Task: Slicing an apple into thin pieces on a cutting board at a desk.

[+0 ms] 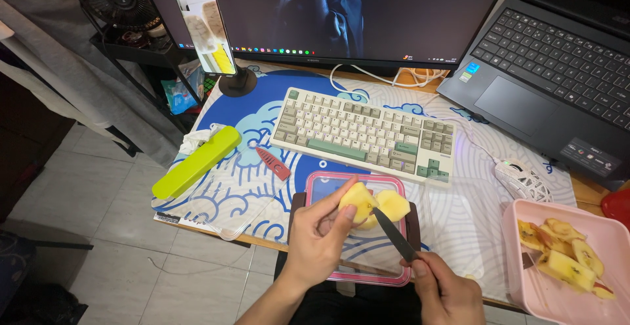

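My left hand (319, 233) pinches a peeled yellow apple piece (357, 200) and holds it just above a small pink-rimmed cutting board (327, 184) at the desk's front edge. A second peeled piece (394, 205) sits right beside it. My right hand (446, 291) grips the handle of a small dark-bladed knife (392, 234), whose tip touches the held piece from below right.
A pink tray (525, 285) with apple slices and peel stands at the right. Behind the board lie a keyboard (364, 134), a white mouse (523, 179), a red knife sheath (273, 163) and a lime-green case (197, 161). A phone on a stand (205, 29), a monitor and a laptop (545, 82) stand at the back.
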